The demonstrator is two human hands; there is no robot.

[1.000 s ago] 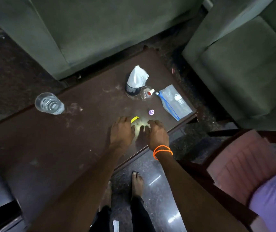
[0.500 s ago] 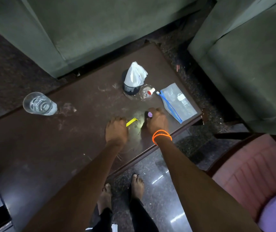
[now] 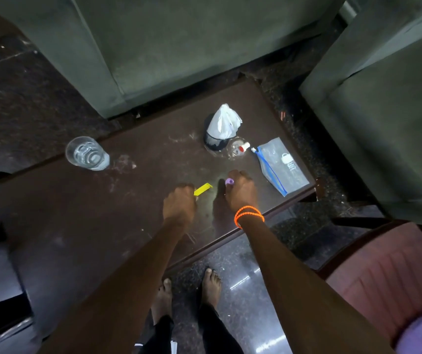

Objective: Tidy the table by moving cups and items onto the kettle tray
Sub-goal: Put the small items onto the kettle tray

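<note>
On the dark brown table [image 3: 77, 226], my left hand [image 3: 179, 205] is closed around one end of a small yellow object [image 3: 203, 189], which sticks out to the right. My right hand [image 3: 240, 191], with orange bands at the wrist, pinches a small purple cap [image 3: 229, 181] at its fingertips. A clear glass [image 3: 87, 153] stands at the table's far left edge. A white bag on a dark mesh holder [image 3: 221, 129] and a small clear bottle with a red cap [image 3: 239, 148] sit toward the back right. No kettle tray is in view.
A clear zip pouch with a blue strip [image 3: 281, 166] lies at the table's right end. Green sofas [image 3: 179, 47] close in behind and to the right. A reddish cushioned chair [image 3: 388, 272] stands at lower right. My bare feet [image 3: 211, 287] are on the glossy floor.
Both hands went from lying flat on the table to closing: the left on the yellow object, the right, reaching forward, on the purple cap.
</note>
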